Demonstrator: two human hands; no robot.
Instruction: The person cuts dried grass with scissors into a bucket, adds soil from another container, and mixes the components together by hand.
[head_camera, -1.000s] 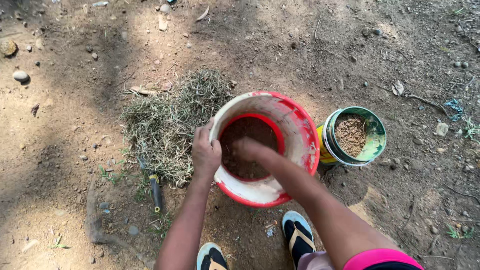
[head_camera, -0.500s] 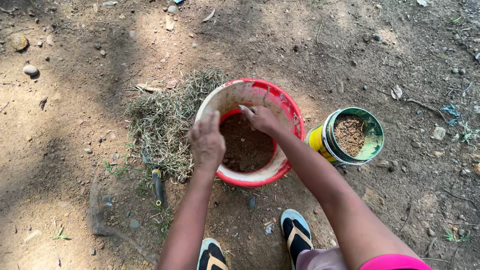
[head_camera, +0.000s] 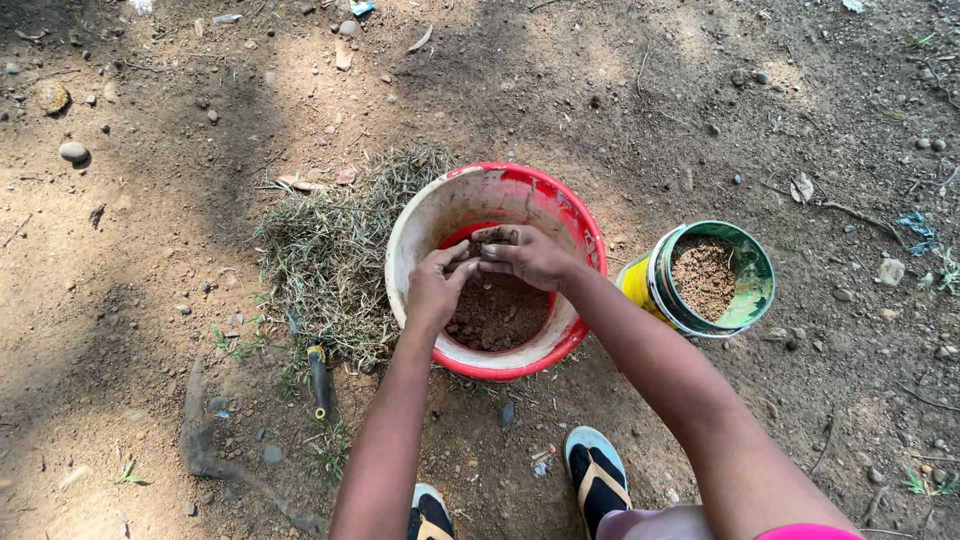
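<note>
A red bucket (head_camera: 575, 225) with a pale inner wall stands on the dirt ground, holding brown soil (head_camera: 500, 318). Both my hands are over its opening. My left hand (head_camera: 436, 288) and my right hand (head_camera: 525, 254) meet fingertip to fingertip, pinching a small clump of soil between them. To the right stands a smaller green and yellow can (head_camera: 745, 300) with lighter brown soil inside.
A pile of dry cut grass (head_camera: 325, 255) lies left of the bucket. A tool with a black and yellow handle (head_camera: 319, 378) rests at its near edge. Stones (head_camera: 72, 151) and twigs dot the ground. My sandalled feet (head_camera: 595, 475) are below the bucket.
My right hand has come back from the bucket's far rim toward the middle. My left hand has moved in from the left rim, so both now meet over the soil.
</note>
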